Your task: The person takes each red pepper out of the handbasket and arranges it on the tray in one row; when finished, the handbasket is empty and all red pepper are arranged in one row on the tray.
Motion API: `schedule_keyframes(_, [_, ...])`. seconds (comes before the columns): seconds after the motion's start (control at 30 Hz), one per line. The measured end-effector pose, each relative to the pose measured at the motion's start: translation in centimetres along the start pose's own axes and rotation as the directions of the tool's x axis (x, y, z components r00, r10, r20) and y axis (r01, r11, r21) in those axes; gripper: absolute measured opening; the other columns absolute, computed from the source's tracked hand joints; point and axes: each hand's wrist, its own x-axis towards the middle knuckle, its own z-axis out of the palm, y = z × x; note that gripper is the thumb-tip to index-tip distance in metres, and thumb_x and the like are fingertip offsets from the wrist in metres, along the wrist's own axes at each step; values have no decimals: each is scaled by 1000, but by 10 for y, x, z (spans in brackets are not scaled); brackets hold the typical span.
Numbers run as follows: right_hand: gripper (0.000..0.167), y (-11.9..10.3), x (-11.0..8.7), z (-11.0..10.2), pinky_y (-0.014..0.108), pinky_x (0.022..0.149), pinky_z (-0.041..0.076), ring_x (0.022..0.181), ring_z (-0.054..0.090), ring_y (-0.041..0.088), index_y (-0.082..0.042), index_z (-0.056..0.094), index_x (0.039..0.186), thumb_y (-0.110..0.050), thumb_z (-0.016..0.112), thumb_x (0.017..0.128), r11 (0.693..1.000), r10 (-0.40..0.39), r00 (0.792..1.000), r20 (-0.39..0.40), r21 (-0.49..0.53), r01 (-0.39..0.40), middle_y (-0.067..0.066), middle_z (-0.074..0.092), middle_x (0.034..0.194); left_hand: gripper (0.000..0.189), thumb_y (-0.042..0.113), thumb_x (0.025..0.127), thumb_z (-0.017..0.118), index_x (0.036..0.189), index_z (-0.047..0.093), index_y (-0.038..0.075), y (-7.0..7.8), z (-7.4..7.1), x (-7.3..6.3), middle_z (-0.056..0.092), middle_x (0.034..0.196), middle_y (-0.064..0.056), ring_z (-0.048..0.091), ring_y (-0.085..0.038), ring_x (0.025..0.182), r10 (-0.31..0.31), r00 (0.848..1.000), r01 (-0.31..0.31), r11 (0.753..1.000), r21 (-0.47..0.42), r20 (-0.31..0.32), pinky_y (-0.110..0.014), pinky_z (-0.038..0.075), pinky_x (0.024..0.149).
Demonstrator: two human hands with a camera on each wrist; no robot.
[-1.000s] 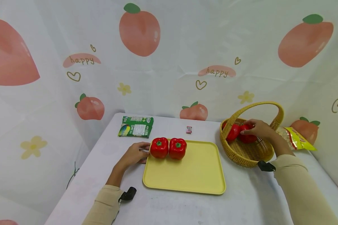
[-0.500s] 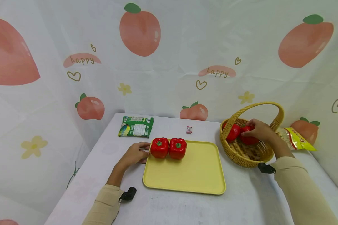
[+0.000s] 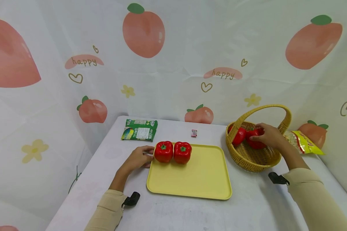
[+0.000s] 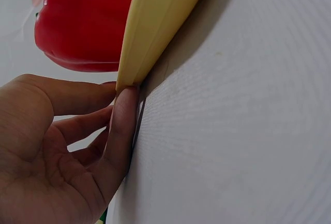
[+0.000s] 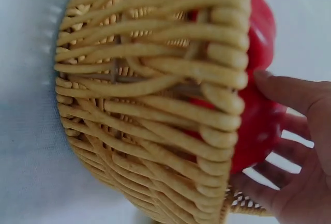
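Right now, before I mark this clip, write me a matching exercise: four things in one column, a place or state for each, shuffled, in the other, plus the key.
1. yellow rectangular tray
2. tan woven basket with an arched handle
3. small pinkish wrapped packet
4. flat green printed packet

A. on the white tabletop, directly beyond the tray
B. bears two red bell peppers side by side
C. near the tabletop's far left corner
D. contains glossy red produce, with the right grip on one piece

Pairs: 1-B; 2-D; 3-A; 4-C
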Motion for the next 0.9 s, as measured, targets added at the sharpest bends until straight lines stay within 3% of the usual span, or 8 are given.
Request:
schedule_keyframes(0.3, [75, -10, -20, -3, 73, 101, 51, 124, 52, 57, 11, 44, 150, -33, 75, 98, 995, -76, 993, -88, -68, 71, 42, 51, 141, 52, 8, 94, 65, 144, 61, -1, 0, -1, 0, 65, 133, -18, 70, -23, 100, 5, 1000, -5, 1000, -14, 3, -32, 66, 76])
schedule_keyframes(0.5, [79, -12, -39, -5, 74, 100, 50, 125, 50, 58, 13, 40, 151, -37, 72, 100, 997, -78, 989, -129, -20, 76, 42, 48, 142, 51, 9, 94, 66, 144, 61, 0, 0, 1, 1, 65, 132, -18, 70, -23, 99, 4, 1000, -4, 1000, -7, 3, -33, 66, 76])
schedule_keyframes(0.7, [78, -18, -57, -3, 74, 96, 52, 127, 49, 58, 5, 43, 155, -42, 72, 99, 995, -91, 977, -192, 22, 97, 37, 49, 146, 52, 9, 93, 66, 145, 61, 1, 1, 0, 0, 66, 133, -16, 71, -22, 99, 2, 1000, -2, 1000, 3, -5, -33, 66, 77])
schedule_keyframes(0.73, [78, -20, -60, -2, 71, 94, 55, 127, 50, 58, 3, 43, 155, -41, 73, 99, 994, -94, 975, -202, 42, 105, 37, 49, 147, 52, 9, 93, 66, 145, 61, 0, 1, 1, 0, 66, 133, -17, 71, -22, 99, 2, 1000, -2, 1000, 3, -6, -33, 66, 77])
schedule_keyframes(0.8, [78, -24, -67, -1, 54, 89, 63, 126, 51, 57, 2, 43, 156, -38, 75, 98, 988, -106, 970, -219, 89, 128, 36, 50, 148, 52, 9, 94, 66, 145, 61, 0, 0, 1, 0, 65, 133, -17, 71, -22, 100, 4, 1000, -4, 1000, 2, -3, -32, 66, 77])
schedule_keyframes(0.9, [76, -30, -76, 1, 22, 80, 59, 125, 54, 57, 0, 44, 157, -31, 78, 96, 974, -133, 958, -254, 146, 174, 34, 51, 149, 52, 9, 94, 65, 145, 60, -1, 0, 1, 0, 65, 133, -18, 71, -23, 101, 2, 1000, -2, 1000, -1, -2, -33, 66, 77])
